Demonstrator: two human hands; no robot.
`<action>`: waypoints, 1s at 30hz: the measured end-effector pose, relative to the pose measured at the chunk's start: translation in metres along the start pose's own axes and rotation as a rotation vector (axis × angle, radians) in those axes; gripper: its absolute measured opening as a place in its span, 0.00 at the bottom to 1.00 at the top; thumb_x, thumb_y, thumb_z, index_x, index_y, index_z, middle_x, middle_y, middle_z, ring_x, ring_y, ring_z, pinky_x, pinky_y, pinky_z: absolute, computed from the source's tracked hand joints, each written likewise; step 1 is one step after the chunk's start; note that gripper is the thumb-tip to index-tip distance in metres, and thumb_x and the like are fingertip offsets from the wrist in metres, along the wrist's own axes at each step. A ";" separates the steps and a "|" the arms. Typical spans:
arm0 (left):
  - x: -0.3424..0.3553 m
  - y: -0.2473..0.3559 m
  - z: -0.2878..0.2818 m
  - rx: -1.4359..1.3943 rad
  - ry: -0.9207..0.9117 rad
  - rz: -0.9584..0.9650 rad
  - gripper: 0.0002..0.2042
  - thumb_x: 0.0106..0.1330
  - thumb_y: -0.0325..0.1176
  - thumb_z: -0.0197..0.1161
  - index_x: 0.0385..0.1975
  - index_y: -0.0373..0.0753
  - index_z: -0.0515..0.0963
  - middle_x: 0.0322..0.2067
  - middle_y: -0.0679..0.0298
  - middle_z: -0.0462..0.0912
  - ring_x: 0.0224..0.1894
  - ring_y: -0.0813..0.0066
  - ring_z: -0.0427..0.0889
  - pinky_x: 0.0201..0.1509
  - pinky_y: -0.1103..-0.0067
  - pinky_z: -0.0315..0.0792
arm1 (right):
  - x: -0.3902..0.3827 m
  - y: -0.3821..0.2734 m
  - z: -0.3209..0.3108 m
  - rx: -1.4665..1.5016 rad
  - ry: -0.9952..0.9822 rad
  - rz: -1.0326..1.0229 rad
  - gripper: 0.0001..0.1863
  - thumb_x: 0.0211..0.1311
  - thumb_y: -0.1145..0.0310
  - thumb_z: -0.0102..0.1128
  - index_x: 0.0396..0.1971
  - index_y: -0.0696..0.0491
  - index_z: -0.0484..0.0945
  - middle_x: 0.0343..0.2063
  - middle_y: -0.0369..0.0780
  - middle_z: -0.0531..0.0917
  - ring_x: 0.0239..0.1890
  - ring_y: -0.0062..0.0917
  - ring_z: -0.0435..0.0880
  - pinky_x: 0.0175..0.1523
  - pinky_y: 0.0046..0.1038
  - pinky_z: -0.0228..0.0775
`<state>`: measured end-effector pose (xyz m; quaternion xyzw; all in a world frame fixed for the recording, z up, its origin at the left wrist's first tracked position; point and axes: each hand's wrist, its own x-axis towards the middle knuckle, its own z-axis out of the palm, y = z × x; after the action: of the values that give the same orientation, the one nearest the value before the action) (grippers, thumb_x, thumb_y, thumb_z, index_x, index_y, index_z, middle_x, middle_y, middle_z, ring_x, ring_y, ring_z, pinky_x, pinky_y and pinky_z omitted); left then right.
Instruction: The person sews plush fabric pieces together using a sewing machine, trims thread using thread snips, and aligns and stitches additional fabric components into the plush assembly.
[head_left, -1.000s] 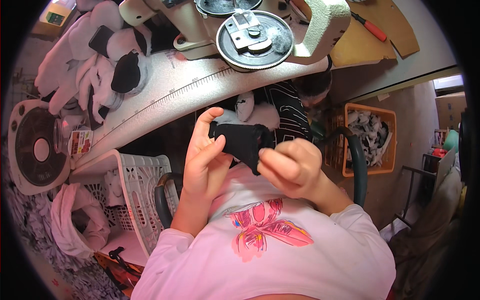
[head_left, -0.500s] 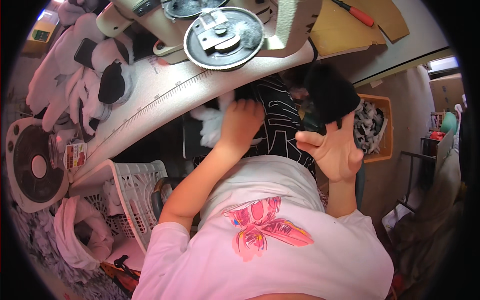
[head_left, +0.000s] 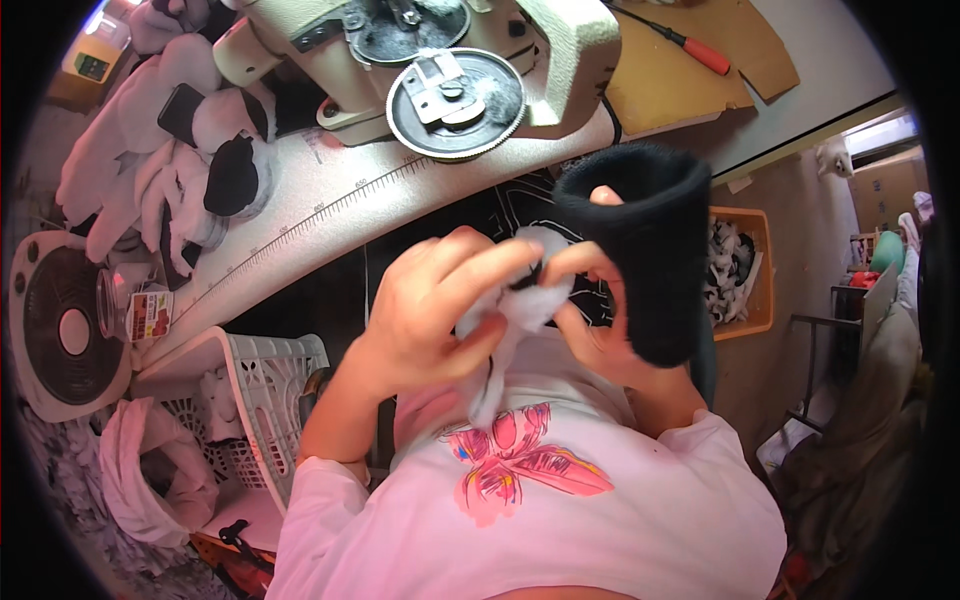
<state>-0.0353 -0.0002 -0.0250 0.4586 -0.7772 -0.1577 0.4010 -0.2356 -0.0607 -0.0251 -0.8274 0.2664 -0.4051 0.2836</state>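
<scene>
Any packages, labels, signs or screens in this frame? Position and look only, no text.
Small glass jar with a red and white printed label: left edge of the table, beside the round fan.
Yellow box-shaped device with a small dark display panel: top left corner.
Dark flat phone-like slab, screen off: lying on the pile of white plush pieces, upper left.
Brown cardboard box: far right background, plain.

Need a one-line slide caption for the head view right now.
Seated at a sewing machine, the left hand and right hand work white stuffing beside a black plush piece.
</scene>
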 end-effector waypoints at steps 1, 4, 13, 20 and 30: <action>0.007 0.006 -0.014 -0.061 -0.116 -0.015 0.24 0.39 0.30 0.68 0.43 0.39 0.78 0.30 0.61 0.72 0.29 0.63 0.73 0.33 0.73 0.66 | 0.005 -0.005 -0.006 0.075 -0.044 0.004 0.19 0.37 0.81 0.68 0.35 0.50 0.80 0.35 0.36 0.79 0.37 0.24 0.73 0.43 0.23 0.63; 0.020 0.017 -0.040 -0.154 -0.138 -0.030 0.19 0.41 0.35 0.70 0.36 0.39 0.79 0.31 0.61 0.70 0.33 0.62 0.70 0.35 0.72 0.64 | 0.009 -0.013 -0.011 0.098 -0.057 -0.020 0.17 0.36 0.84 0.64 0.30 0.48 0.79 0.29 0.32 0.77 0.31 0.20 0.69 0.37 0.20 0.58; 0.025 0.049 -0.061 0.147 -0.242 0.357 0.07 0.45 0.35 0.64 0.19 0.48 0.71 0.32 0.79 0.78 0.44 0.69 0.71 0.49 0.71 0.54 | -0.004 -0.014 -0.017 0.071 -0.024 0.006 0.23 0.43 0.81 0.64 0.44 0.58 0.72 0.31 0.34 0.79 0.31 0.18 0.70 0.36 0.23 0.56; 0.016 0.041 -0.059 0.403 -0.185 0.376 0.06 0.52 0.37 0.59 0.27 0.51 0.69 0.28 0.79 0.73 0.52 0.74 0.71 0.52 0.71 0.53 | 0.034 -0.043 -0.035 0.172 -0.337 -0.228 0.41 0.39 0.71 0.76 0.57 0.63 0.66 0.50 0.46 0.74 0.51 0.37 0.73 0.55 0.35 0.61; 0.015 0.027 -0.072 -0.025 -0.263 0.145 0.12 0.48 0.31 0.66 0.33 0.50 0.77 0.33 0.75 0.74 0.36 0.63 0.65 0.40 0.70 0.60 | 0.044 -0.029 -0.049 0.237 -0.562 -0.233 0.31 0.44 0.77 0.68 0.54 0.60 0.72 0.59 0.49 0.70 0.56 0.43 0.71 0.56 0.39 0.60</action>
<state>0.0003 0.0102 0.0433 0.3715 -0.8521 -0.1966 0.3119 -0.2466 -0.0821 0.0423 -0.8929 0.0322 -0.2186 0.3924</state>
